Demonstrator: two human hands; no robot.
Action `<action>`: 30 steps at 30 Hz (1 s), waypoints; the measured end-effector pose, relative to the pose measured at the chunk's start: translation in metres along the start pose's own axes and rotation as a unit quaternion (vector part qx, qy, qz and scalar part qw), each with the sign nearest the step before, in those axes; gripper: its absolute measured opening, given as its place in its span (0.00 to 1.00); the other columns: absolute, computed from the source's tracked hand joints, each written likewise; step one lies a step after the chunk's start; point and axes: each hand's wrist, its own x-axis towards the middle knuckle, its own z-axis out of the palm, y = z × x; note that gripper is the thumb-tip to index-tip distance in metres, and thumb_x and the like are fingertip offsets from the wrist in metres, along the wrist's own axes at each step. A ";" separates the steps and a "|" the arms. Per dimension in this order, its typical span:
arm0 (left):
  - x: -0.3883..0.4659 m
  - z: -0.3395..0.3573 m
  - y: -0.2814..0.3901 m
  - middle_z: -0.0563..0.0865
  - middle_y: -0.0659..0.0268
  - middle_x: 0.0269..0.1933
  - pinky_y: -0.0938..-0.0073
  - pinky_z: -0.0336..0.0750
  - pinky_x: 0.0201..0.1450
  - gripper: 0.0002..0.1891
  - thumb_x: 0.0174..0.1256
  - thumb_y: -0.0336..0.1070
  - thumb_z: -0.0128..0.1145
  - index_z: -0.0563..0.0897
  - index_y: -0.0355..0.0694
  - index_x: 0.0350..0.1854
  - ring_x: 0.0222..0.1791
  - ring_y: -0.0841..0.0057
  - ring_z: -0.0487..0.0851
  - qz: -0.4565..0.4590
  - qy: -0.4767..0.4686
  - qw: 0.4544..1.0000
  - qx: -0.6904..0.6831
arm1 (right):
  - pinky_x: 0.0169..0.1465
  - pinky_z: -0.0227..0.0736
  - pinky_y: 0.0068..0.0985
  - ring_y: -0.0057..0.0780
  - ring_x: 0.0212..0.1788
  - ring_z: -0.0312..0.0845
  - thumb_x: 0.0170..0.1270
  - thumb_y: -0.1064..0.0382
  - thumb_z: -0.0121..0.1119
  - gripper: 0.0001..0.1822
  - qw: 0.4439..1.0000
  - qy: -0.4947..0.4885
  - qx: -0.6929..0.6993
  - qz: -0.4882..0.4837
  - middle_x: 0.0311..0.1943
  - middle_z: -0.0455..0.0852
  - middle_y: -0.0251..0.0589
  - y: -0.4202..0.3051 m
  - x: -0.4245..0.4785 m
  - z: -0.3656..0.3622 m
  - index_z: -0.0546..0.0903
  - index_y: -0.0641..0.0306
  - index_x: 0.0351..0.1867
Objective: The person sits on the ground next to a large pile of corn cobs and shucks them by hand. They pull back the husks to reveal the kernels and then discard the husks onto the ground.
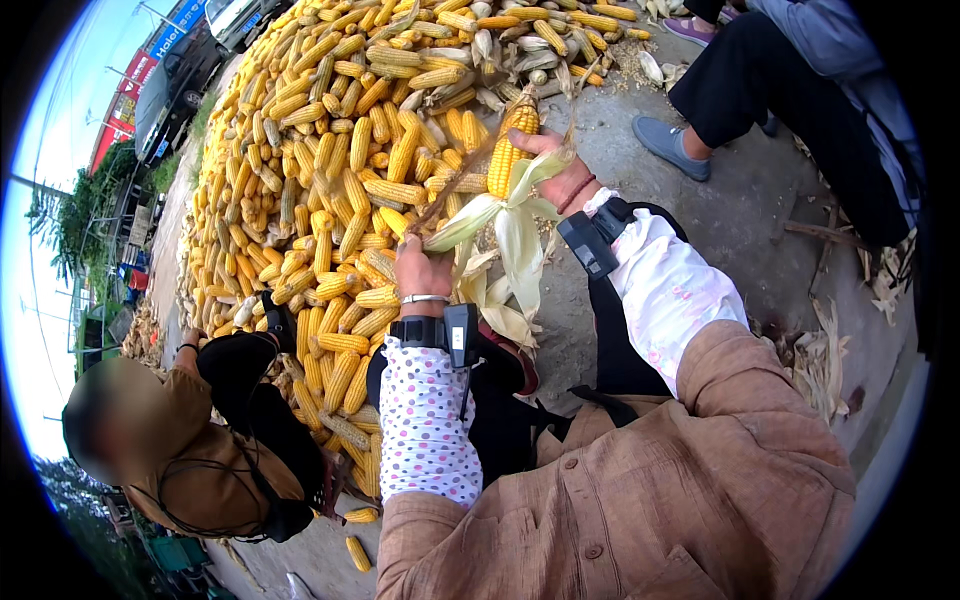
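Observation:
My right hand (553, 174) grips a yellow ear of corn (504, 166) with its kernels bared and husk leaves peeled back from one end. Several pale husk leaves (519, 259) hang from that end between my hands. The fingers of my left hand (422, 271) pinch the tip of one outstretched leaf, which is still joined to the ear. Just beyond and to the left lies a large heap of husked corn ears (330, 187), with the left hand in front of its near side.
Unhusked ears (536, 60) lie at the heap's far right. A person (217, 442) sits at the left; another person's leg and shoe (675, 146) are at the right. Loose husks (817, 364) litter the concrete ground (637, 97). Parked vehicles (161, 105) stand beyond the heap.

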 end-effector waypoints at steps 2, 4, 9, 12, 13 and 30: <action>0.009 -0.014 0.000 0.71 0.54 0.51 0.54 0.71 0.50 0.16 0.67 0.37 0.44 0.64 0.36 0.53 0.50 0.61 0.73 0.005 0.048 0.996 0.071 | 0.43 0.72 0.23 0.23 0.36 0.76 0.60 0.65 0.57 0.12 0.999 -0.034 -0.016 -0.029 0.37 0.80 0.35 -0.008 -0.008 0.017 0.78 0.68 0.44; -0.008 0.013 0.005 0.69 0.54 0.54 0.60 0.68 0.52 0.21 0.62 0.37 0.51 0.63 0.38 0.55 0.52 0.64 0.70 0.071 0.079 0.987 0.123 | 0.45 0.73 0.25 0.25 0.39 0.78 0.56 0.70 0.58 0.15 0.998 -0.005 0.048 0.037 0.38 0.80 0.39 -0.012 -0.011 0.019 0.76 0.68 0.46; -0.016 0.033 0.004 0.67 0.54 0.56 0.69 0.60 0.59 0.31 0.52 0.38 0.61 0.64 0.36 0.59 0.56 0.66 0.66 0.327 0.008 0.874 0.359 | 0.48 0.71 0.24 0.26 0.41 0.77 0.51 0.71 0.62 0.22 0.994 -0.079 -0.074 0.029 0.40 0.80 0.39 -0.026 -0.034 0.049 0.73 0.70 0.50; -0.030 0.048 0.001 0.69 0.55 0.56 0.64 0.56 0.62 0.36 0.46 0.38 0.63 0.63 0.39 0.61 0.56 0.61 0.66 0.387 0.004 0.744 0.545 | 0.51 0.69 0.24 0.25 0.46 0.74 0.52 0.68 0.63 0.27 0.978 -0.135 -0.148 0.053 0.46 0.78 0.41 -0.018 -0.034 0.045 0.70 0.72 0.54; -0.032 0.049 0.001 0.70 0.55 0.56 0.63 0.55 0.63 0.37 0.46 0.37 0.63 0.63 0.39 0.62 0.56 0.60 0.66 0.398 -0.003 0.704 0.588 | 0.52 0.69 0.24 0.25 0.47 0.74 0.51 0.69 0.63 0.27 0.975 -0.143 -0.163 0.055 0.46 0.78 0.40 -0.016 -0.035 0.046 0.70 0.72 0.54; -0.031 0.043 -0.005 0.79 0.67 0.31 0.79 0.71 0.36 0.08 0.64 0.30 0.45 0.76 0.33 0.37 0.31 0.82 0.74 0.251 -0.143 0.862 0.417 | 0.51 0.69 0.25 0.31 0.45 0.76 0.42 0.65 0.70 0.32 0.851 -0.026 -0.506 -0.138 0.42 0.80 0.47 0.016 -0.024 0.034 0.72 0.71 0.51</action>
